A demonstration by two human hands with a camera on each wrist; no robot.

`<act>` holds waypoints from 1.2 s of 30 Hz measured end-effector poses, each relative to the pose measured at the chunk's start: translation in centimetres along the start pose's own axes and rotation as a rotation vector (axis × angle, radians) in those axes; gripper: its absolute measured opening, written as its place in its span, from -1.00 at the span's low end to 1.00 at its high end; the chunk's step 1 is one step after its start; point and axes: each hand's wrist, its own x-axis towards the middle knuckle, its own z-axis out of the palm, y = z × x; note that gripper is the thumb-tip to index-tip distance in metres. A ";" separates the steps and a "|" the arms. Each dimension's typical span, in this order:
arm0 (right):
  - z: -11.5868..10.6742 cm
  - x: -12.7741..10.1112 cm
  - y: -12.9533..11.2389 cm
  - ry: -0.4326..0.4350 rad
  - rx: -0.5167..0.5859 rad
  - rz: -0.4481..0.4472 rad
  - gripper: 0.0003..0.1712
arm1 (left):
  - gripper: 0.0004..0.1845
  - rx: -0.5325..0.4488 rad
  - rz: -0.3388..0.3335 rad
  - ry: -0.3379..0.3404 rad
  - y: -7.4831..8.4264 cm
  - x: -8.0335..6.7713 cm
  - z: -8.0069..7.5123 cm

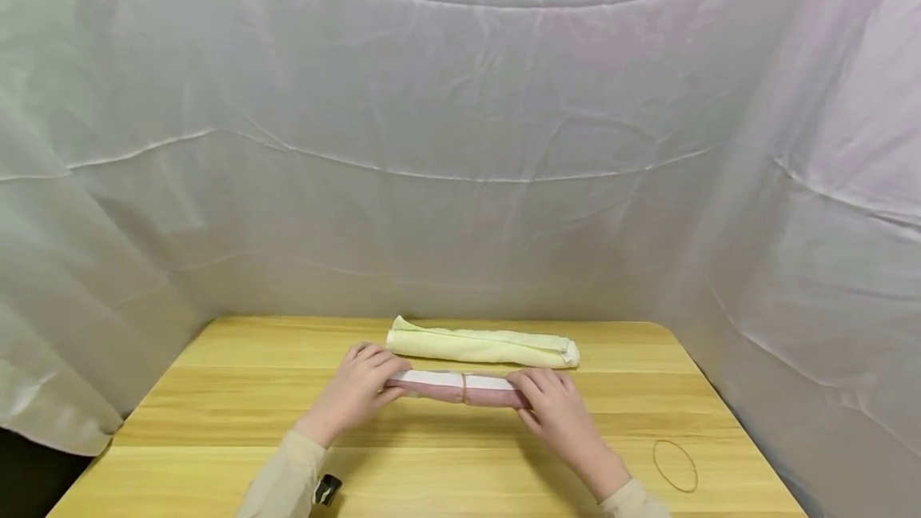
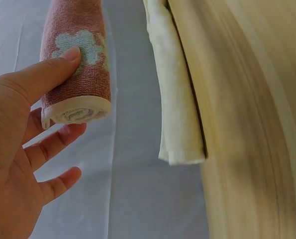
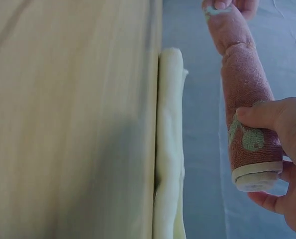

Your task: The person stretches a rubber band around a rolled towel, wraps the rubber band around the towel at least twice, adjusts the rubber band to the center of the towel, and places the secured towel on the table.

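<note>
A pink towel [image 1: 439, 390], rolled into a tube with a pale edge strip, is held level above the table by both hands. A rubber band [image 1: 464, 388] cinches its middle. My left hand [image 1: 357, 387] grips the left end, thumb on a pale green flower patch in the left wrist view. The right hand [image 1: 557, 414] grips the other end, its thumb across the roll [image 3: 249, 89] in the right wrist view. Just behind lies a loosely rolled yellow towel [image 1: 482, 345] with no band round it.
A loose rubber band [image 1: 675, 466] lies on the wooden table [image 1: 237, 390] at the right. A small black object [image 1: 327, 490] is by the left sleeve. Pale fabric curtains [image 1: 460, 142] enclose the back and sides.
</note>
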 end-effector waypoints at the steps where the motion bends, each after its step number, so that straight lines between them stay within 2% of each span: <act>1: 0.2 0.1 -0.2 -0.002 0.008 -0.003 -0.41 | -0.66 0.001 -0.005 0.005 -0.2 -0.1 -0.1; 10: 1.3 1.5 -2.1 -0.028 0.060 0.003 -0.45 | -0.64 0.010 -0.065 0.038 -2.2 -0.8 -1.7; 18: 2.2 4.3 -4.3 -0.020 0.081 -0.006 -0.50 | -0.63 0.033 -0.157 0.049 -4.1 -1.5 -3.8; 24: 3.0 6.4 -6.4 -0.048 0.078 -0.005 -0.52 | -0.64 0.038 -0.227 0.085 -5.7 -2.8 -5.3; 28: 3.6 7.6 -7.7 -0.036 0.064 -0.013 -0.56 | -0.65 0.035 -0.279 0.102 -6.6 -3.6 -6.2; 36: 4.8 10.0 -9.7 -0.039 0.059 -0.015 -0.57 | -0.66 0.031 -0.396 0.072 -8.0 -5.1 -8.1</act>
